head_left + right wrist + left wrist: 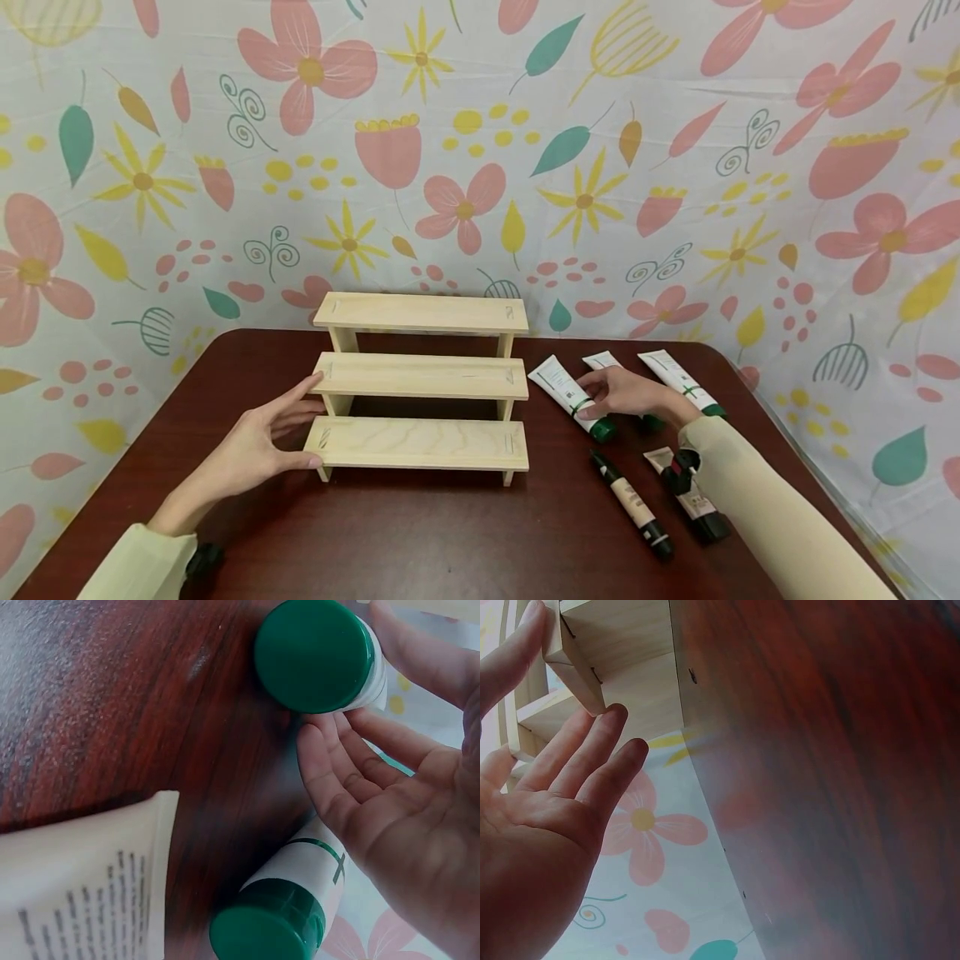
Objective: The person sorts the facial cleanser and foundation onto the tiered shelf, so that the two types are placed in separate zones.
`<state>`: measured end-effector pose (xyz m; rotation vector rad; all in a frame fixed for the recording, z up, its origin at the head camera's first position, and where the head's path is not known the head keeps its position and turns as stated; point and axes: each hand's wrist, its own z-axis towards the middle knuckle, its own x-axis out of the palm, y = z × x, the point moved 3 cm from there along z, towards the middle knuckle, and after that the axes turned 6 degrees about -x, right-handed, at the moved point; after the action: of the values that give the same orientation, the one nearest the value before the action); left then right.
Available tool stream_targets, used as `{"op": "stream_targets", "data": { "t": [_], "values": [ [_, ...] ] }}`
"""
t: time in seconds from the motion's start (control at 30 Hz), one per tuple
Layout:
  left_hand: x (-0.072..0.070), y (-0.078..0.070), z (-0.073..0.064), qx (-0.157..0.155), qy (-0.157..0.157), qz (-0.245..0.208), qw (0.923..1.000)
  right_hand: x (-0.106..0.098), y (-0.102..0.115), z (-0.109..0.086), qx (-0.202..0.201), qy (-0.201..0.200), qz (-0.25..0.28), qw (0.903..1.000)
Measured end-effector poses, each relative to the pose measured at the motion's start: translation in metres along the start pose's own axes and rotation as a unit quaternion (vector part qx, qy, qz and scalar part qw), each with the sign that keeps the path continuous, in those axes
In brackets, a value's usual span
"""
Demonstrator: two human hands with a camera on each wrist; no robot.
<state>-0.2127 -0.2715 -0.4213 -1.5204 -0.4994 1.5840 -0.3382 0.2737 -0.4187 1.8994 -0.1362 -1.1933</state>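
L hand [251,440] – grip released, touching 3-tier shelf [420,375] (L end); R hand [628,392] – grip grasping wht. green-capped tube [556,381].

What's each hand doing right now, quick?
Left hand: open, touching the left end of the three-tier wooden stand.
Right hand: closed, holding the leftmost green-capped white tube.

A flower-patterned cloth [480,83] hangs behind a dark reddish-brown table [405,537] with rounded corners.

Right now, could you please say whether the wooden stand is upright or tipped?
Upright: the wooden stand sits on the table, its three shelves facing up.
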Motion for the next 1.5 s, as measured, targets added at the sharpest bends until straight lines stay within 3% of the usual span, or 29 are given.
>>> {"op": "stream_targets", "data": {
  "t": [0.37, 0.8, 1.3, 1.5],
  "values": [
    [0.000, 0.000, 0.001, -0.003, 0.002, 0.001, 1.0000, -0.002, -0.001, 0.005, 0.016, 0.017, -0.035, 0.9991],
    [0.000, 0.001, 0.002, -0.001, 0.002, 0.007, 1.0000, 0.002, -0.003, -0.001, -0.006, -0.004, 0.002, 1.0000],
    [-0.002, 0.002, 0.000, 0.003, 0.005, 0.011, 0.9999, 0.005, 0.003, -0.013, -0.022, -0.072, 0.032, 0.9966],
    [-0.002, 0.003, 0.000, 0.001, 0.009, -0.001, 1.0000, 0.006, 0.008, -0.015, -0.012, -0.111, 0.029, 0.9933]
  ]
}}
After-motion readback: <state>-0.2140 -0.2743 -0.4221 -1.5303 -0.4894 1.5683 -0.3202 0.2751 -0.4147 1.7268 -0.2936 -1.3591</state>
